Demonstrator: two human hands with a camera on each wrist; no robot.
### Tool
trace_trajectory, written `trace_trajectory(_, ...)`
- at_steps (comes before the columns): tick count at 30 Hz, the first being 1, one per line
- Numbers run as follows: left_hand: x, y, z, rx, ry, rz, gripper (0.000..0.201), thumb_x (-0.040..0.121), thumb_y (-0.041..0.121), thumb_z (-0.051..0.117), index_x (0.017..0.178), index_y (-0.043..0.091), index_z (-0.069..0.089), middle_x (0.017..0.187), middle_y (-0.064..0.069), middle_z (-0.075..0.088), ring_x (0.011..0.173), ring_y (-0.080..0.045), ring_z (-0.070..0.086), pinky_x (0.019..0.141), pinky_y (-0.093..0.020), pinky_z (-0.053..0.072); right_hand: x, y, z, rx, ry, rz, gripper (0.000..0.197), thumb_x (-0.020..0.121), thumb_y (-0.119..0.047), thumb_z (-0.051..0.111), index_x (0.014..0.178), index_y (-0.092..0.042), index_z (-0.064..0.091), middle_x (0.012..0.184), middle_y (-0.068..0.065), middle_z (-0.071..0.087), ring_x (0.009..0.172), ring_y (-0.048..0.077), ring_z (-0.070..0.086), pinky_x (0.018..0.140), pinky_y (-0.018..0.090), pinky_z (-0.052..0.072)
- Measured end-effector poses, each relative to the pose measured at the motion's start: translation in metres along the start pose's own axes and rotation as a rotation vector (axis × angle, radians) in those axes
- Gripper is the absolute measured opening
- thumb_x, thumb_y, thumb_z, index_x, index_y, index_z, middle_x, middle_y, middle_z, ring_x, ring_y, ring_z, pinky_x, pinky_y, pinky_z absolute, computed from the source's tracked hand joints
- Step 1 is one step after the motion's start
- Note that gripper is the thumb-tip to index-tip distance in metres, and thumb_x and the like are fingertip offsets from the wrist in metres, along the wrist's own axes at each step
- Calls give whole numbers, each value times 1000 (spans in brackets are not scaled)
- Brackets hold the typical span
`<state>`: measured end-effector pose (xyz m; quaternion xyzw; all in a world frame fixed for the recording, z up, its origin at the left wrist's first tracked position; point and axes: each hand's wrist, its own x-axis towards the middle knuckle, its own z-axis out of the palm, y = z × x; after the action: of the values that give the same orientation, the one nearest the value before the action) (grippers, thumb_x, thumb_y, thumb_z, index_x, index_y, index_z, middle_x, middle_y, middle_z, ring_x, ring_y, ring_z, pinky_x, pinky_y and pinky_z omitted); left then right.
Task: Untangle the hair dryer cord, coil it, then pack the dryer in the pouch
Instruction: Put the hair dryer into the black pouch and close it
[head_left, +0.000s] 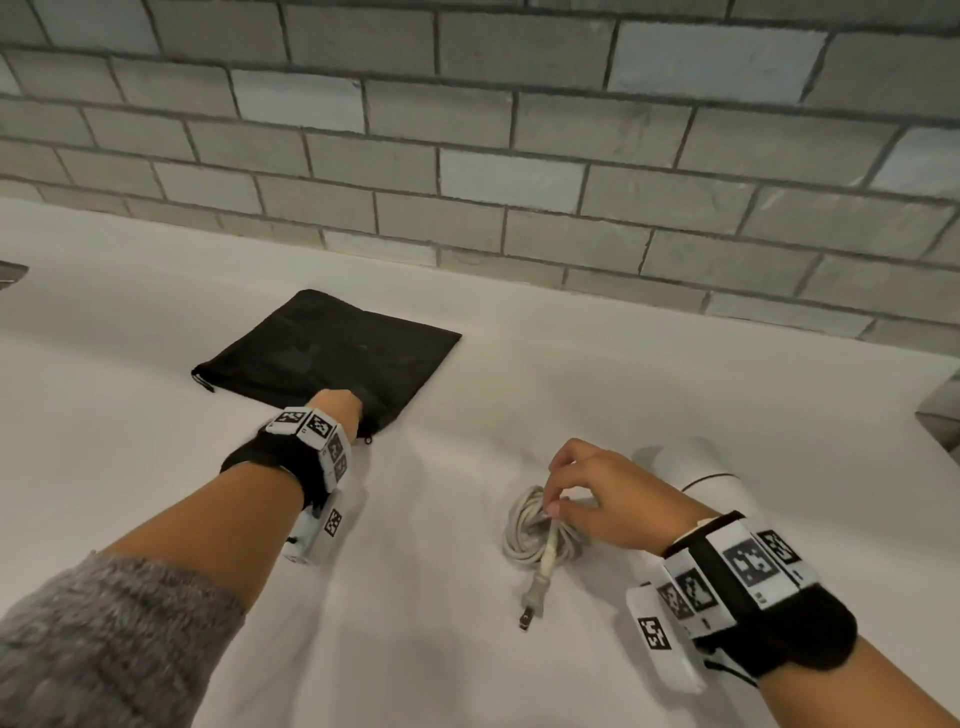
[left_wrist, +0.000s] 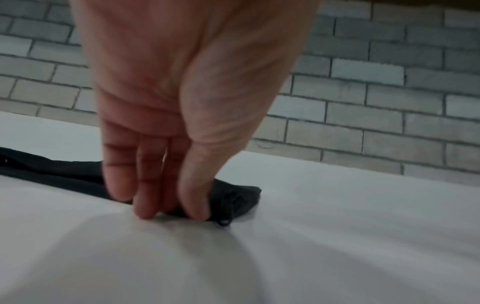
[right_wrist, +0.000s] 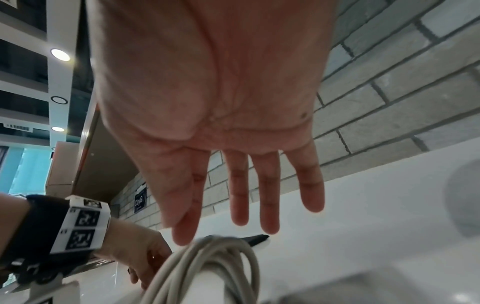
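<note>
Cord (head_left: 522, 535) in one coil, pinched by right hand (head_left: 608, 499); left hand (head_left: 335, 408) pinches one pouch (head_left: 332, 353); one dryer (head_left: 711, 467) nearby.

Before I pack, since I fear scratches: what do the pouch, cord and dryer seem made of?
Pouch: thin black cloth, matte; it lies flat and bunches where the left hand pinches it. Cord: pale grey, smooth jacket, likely plastic or rubber; it bends in loose loops. Dryer: white hard shell, probably plastic, with a slight sheen.
</note>
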<state>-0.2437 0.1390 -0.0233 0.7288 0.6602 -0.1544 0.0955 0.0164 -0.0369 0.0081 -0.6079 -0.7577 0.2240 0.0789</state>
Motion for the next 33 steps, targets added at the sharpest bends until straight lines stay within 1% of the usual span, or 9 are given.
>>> trace_trajectory(7,-13,15,11,-110,33,191,29,85,18,58,110,3,62,119,-14,62,111,-29,57,93,-29,43,12,-18,-9,-41,33,-33,13,89,-27,51,94,-24,63,104,0,53,97,18,53,85,32,43)
trace_trajectory(12,-43,31,3,-443,249,416,6,87,15,54,84,10,54,82,-7,57,76,-22,52,66,-26,37,21,-31,-16,-39,173,-30,20,90,-25,51,106,-19,61,105,4,56,83,14,47,81,28,43)
trace_trajectory(14,-61,44,-5,-521,341,530,11,89,15,53,80,14,47,72,-1,51,65,-18,44,56,-24,31,27,-36,-17,34,239,-25,29,90,-27,52,118,-20,54,107,3,49,82,13,45,79,24,38)
trace_trajectory(17,-91,69,-16,-573,458,717,2,90,10,48,88,11,47,70,1,51,63,-17,44,55,-24,29,35,-45,-15,155,304,-18,44,89,-34,51,130,-25,42,108,1,41,86,14,45,82,23,36)
trace_trajectory(20,-109,81,-20,-595,525,835,7,87,4,42,89,9,46,74,0,47,65,-19,45,60,-19,34,39,-47,-16,112,306,11,32,89,-33,51,114,-13,54,99,8,50,88,21,49,76,26,35)
trace_trajectory(23,-115,75,-16,-463,563,818,14,83,4,40,81,7,53,86,-11,48,69,-29,49,64,-28,37,36,-41,-21,65,290,-17,22,87,-22,55,102,-6,60,100,14,59,94,27,54,73,28,35)
trace_trajectory(26,-110,53,-5,-432,559,680,23,79,-6,44,75,6,63,95,-11,55,76,-28,54,69,-28,38,29,-30,-34,151,359,-44,17,86,-17,57,96,-5,63,98,14,62,92,26,55,73,24,35)
trace_trajectory(31,-106,7,24,-443,502,368,35,80,-8,46,103,8,65,104,-12,61,94,-33,59,79,-25,39,30,-6,-51,403,413,0,6,86,-11,57,86,-8,62,85,14,64,84,29,64,77,35,50)
trace_trajectory(33,-110,-2,33,-463,457,299,40,77,-7,53,113,9,59,110,-12,57,100,-32,57,82,-25,39,35,3,-48,523,424,49,3,87,-8,56,88,-8,59,89,15,61,85,31,65,72,30,54)
